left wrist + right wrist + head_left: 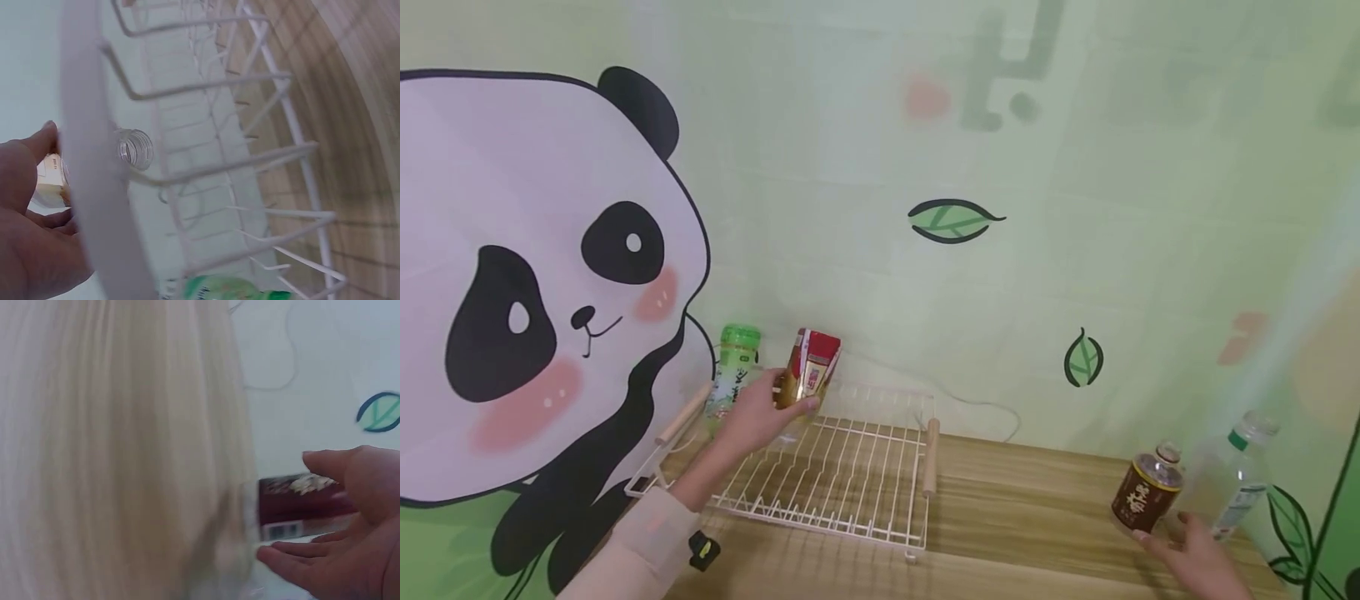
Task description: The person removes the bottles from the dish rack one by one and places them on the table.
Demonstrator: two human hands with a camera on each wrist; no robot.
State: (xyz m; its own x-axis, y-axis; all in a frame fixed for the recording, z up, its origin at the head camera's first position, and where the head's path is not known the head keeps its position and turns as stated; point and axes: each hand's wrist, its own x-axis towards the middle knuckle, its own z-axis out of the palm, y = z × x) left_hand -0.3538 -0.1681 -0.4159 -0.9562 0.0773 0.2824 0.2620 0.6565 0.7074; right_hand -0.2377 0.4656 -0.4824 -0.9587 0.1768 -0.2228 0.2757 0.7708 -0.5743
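My left hand (763, 412) grips a clear plastic bottle with a red and gold label (811, 367) above the left part of a white wire rack (850, 525). It is held neck down and tilted; the left wrist view shows its open clear neck (135, 150) behind the rack's blurred rail. Behind that hand a green-capped bottle (739, 358) stands upside down at the rack's left side. At the far right, my right hand (1198, 558) has thumb and fingers spread about a brown-labelled bottle (1146, 492) standing on the table. Whether they press on it is unclear.
A clear bottle with a green neck ring (1232, 483) stands right of the brown-labelled one. Wooden handles (931, 458) rise at the rack's sides. A small black object (703, 550) lies by its front left. A printed panda backdrop (865, 167) closes the back.
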